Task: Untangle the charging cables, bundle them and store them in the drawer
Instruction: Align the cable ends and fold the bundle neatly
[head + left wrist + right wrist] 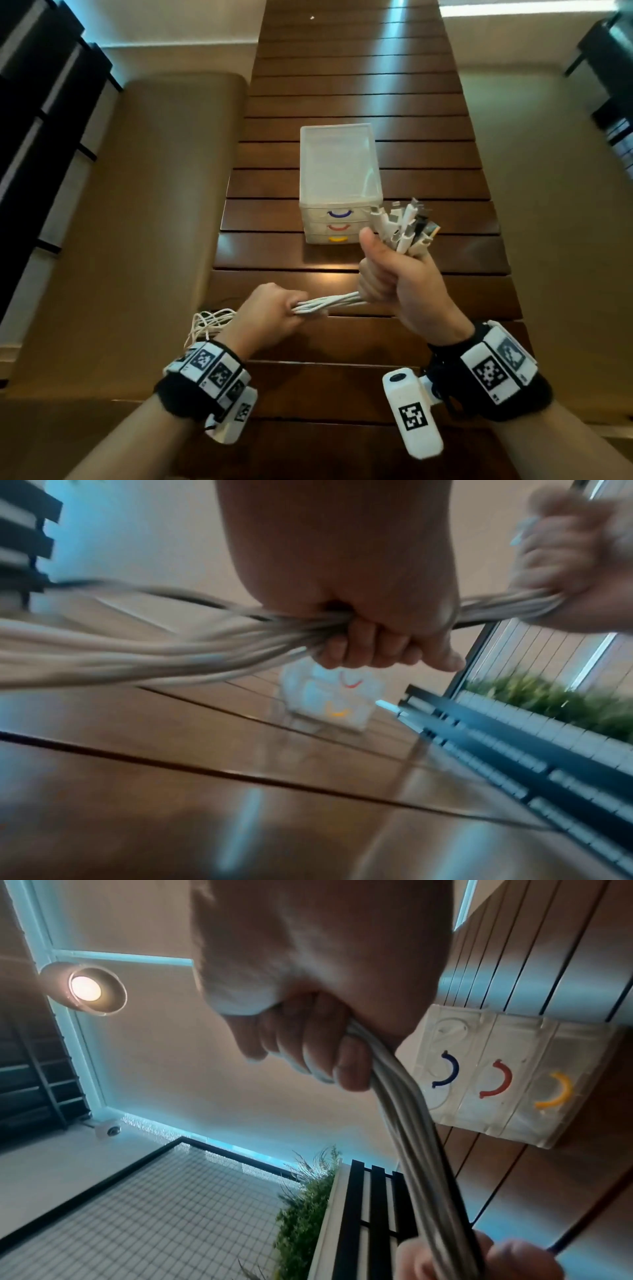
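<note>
Several white charging cables (pixel 334 301) run as one bunch between my two hands above the wooden table. My right hand (pixel 387 270) grips the bunch near its plugs (pixel 406 224), which fan out above the fist. My left hand (pixel 274 313) grips the same bunch lower down; the loose tails (pixel 209 323) hang off the table's left edge. In the left wrist view the fingers (pixel 369 647) curl round the cables (pixel 171 647). The right wrist view shows the cables (pixel 411 1123) leaving my right fist. A small translucent three-drawer unit (pixel 339 185) stands just beyond, all drawers closed.
The drawers have blue (pixel 447 1073), red (pixel 498 1079) and yellow (pixel 556 1091) handles. The slatted wooden table (pixel 359 85) runs away from me. A tan bench (pixel 144 205) lies along its left side, and black chairs (pixel 30 102) stand further out.
</note>
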{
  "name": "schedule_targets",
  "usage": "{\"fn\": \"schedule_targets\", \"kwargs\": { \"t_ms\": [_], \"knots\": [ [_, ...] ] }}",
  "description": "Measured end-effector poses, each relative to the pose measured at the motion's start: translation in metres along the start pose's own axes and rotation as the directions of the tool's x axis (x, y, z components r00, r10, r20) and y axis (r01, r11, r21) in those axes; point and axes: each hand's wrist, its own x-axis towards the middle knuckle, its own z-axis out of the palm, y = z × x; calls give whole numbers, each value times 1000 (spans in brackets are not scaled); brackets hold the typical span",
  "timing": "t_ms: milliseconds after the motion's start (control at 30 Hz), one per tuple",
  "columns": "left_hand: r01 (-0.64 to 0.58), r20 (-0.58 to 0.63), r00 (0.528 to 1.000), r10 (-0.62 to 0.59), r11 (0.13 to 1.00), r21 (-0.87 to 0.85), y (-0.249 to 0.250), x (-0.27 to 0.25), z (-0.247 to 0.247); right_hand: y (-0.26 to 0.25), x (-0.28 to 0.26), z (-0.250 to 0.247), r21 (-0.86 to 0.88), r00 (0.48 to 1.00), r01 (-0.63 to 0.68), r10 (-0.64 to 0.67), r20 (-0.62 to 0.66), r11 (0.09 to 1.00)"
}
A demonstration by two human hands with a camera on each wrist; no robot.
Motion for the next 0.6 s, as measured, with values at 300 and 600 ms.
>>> {"fn": "schedule_targets", "kwargs": {
  "t_ms": [300, 600],
  "knots": [
    [336, -37, 941, -336, 917, 214, -125, -54, -42, -12, -23, -17, -60, 998, -5, 1, -63, 998],
    [473, 125, 832, -541, 809, 349, -167, -71, -29, -4, -24, -18, -183, 998, 2, -15, -68, 983]
  ]
}}
